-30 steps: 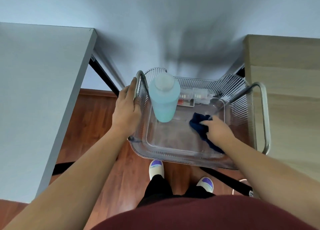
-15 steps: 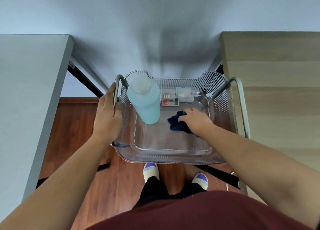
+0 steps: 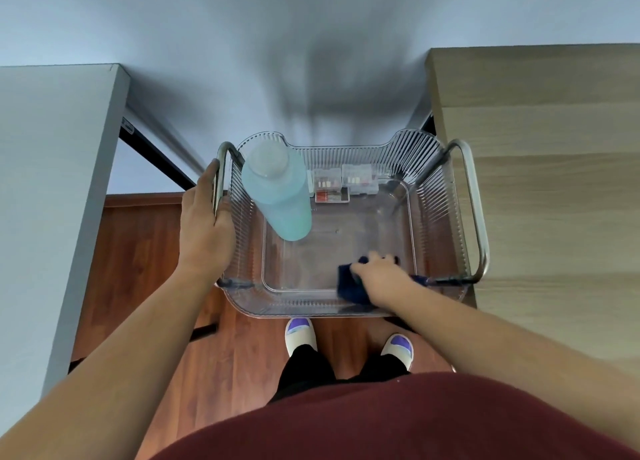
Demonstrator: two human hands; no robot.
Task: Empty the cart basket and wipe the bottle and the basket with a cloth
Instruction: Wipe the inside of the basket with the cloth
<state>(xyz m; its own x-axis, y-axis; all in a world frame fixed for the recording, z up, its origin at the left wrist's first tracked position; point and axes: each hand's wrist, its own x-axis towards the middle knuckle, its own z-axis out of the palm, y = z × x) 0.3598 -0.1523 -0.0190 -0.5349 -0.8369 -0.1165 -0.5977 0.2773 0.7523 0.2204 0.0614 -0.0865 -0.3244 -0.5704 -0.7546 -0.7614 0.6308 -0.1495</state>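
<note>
A clear ribbed plastic cart basket [image 3: 433, 196] stands in front of me. A pale turquoise bottle [image 3: 278, 196] with a translucent cap stands upright in its far left corner. Two small clear boxes [image 3: 343, 186] with red and white contents lie against the far wall. My left hand [image 3: 204, 231] grips the cart's left metal handle [image 3: 223, 169]. My right hand [image 3: 379, 274] presses a dark blue cloth [image 3: 349, 283] onto the basket floor at the near right corner; the cloth is partly hidden under the hand.
A grey table [image 3: 48, 200] stands to the left and a light wooden surface [image 3: 561, 189] to the right, both close to the cart. The right metal handle [image 3: 476, 210] nearly touches the wooden surface. A wall is behind, and my slippered feet [image 3: 299, 333] stand on the wood floor.
My right hand has dragged the blue cloth from the middle of the basket floor toward the near right corner. My left hand stays on the left handle. The bottle has not moved.
</note>
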